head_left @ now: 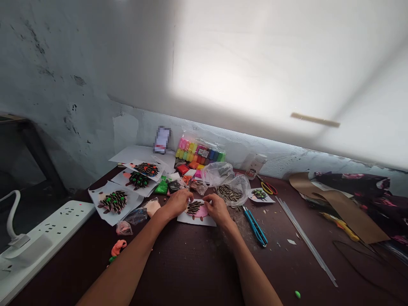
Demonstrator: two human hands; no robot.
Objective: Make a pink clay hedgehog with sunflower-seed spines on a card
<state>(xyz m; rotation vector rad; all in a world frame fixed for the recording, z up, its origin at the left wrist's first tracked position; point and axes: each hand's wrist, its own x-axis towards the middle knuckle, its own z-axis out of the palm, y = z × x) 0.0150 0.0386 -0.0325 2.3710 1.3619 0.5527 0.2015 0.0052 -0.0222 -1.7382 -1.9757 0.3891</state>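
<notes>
A white card point(204, 220) lies on the dark table, carrying a hedgehog shape of pink clay point(201, 212) with rows of striped sunflower seeds point(193, 208) stuck on its left part. My left hand point(179, 203) rests at the card's upper left edge, fingers bent and drawn together close to the seeds. At the right side of the pink clay, my right hand point(217, 209) has its thumb and fingertips pinched; whatever is between them is too small to make out. Just behind it, a clear plastic bag point(240, 189) lies spread with loose sunflower seeds point(228, 193).
Finished seed hedgehogs point(114, 201) on cards lie left. Behind are clay packets point(162, 185) and a coloured clay set point(200, 153). To the right lie a blue utility knife point(255, 227), scissors point(268, 187), glue sticks point(306, 242) and a yellow glue gun point(341, 226). A power strip point(47, 238) sits left.
</notes>
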